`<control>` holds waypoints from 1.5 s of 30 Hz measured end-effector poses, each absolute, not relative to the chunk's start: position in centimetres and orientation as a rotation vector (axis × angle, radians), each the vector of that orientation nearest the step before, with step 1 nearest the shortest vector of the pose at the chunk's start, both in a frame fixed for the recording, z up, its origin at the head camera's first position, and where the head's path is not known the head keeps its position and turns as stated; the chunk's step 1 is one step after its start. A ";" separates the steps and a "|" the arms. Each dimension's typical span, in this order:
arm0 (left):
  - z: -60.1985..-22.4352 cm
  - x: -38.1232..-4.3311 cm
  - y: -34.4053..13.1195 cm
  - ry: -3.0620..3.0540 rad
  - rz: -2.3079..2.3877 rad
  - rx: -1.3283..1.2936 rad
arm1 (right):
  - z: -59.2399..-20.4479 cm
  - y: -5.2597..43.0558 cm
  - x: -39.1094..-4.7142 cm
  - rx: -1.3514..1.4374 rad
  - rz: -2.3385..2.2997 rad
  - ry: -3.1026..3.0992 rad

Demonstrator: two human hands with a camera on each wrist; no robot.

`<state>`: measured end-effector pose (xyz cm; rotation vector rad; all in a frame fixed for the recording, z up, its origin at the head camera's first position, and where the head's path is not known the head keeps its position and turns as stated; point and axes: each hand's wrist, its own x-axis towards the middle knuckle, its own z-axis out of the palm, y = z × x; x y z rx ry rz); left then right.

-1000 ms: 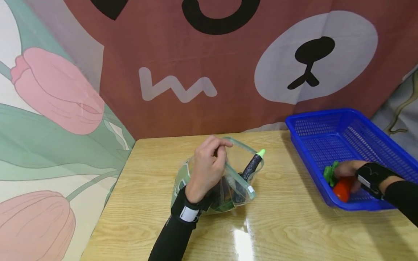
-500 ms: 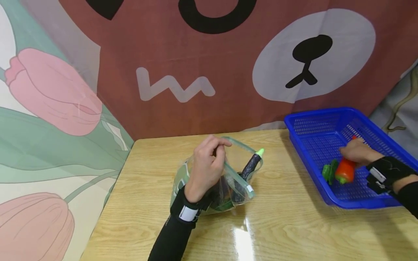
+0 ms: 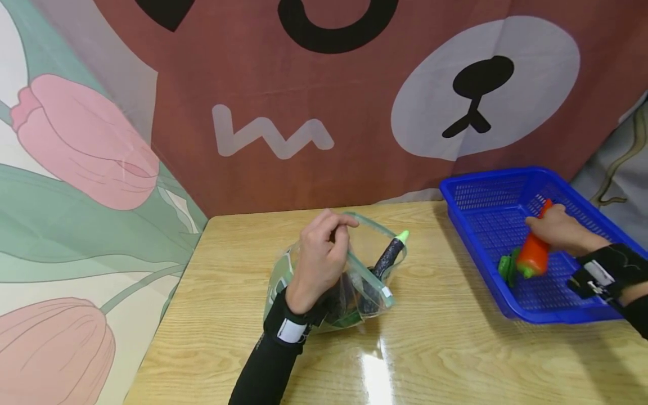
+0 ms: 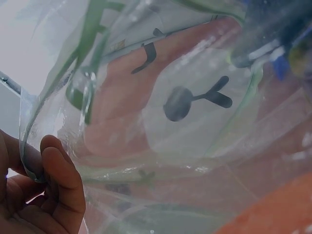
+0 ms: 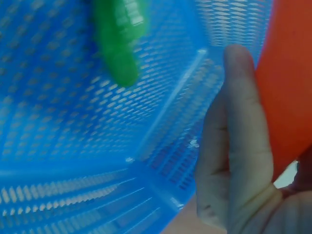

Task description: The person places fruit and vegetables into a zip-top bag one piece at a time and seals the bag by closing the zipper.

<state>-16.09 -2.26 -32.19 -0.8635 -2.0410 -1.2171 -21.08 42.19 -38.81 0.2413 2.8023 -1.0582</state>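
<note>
At the near side of the blue basket [image 3: 562, 306], my right hand [image 3: 559, 230] grips a long red pepper [image 3: 534, 256] with its green stem end downward. In the right wrist view, my fingers [image 5: 243, 117] lie along the pepper's smooth side. My left hand [image 3: 321, 256] pinches the rim of a clear zip bag [image 3: 283, 275] whose mouth gapes to the right. Sticking out of that mouth is a dark eggplant [image 3: 388, 260] with a light green end. An orange thing [image 4: 278, 209] shows through the plastic in the left wrist view.
Beside the red pepper, small green vegetables [image 3: 508, 267] lie in the basket. Bag and basket stand apart on the wooden table [image 3: 435, 349]. Behind the table's back edge hangs a brown cloth [image 3: 354, 174] with a bear print.
My right hand has taken hold of the red pepper and moved it up and away from the basket's near wall. My left hand keeps its place on the bag.
</note>
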 end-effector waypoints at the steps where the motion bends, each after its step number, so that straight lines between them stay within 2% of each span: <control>1: -32.2 -16.1 -2.3 -2.042 -1.218 -0.863 | -38.6 41.9 -21.0 0.237 -1.067 2.814; 11: -32.2 -15.8 -2.2 -2.047 -1.217 -0.868 | -35.5 38.0 -20.4 0.191 -1.122 3.025; 26: -32.2 -15.8 -2.2 -2.054 -1.217 -0.872 | -30.5 27.9 -18.1 -0.079 -1.921 2.777; 35: -32.2 -15.8 -2.1 -2.040 -1.223 -0.876 | -30.2 21.7 -17.3 -0.481 -2.558 2.229; 45: -32.2 -15.8 -2.1 -2.074 -1.222 -0.864 | -32.6 16.8 -18.4 -0.702 -2.590 2.183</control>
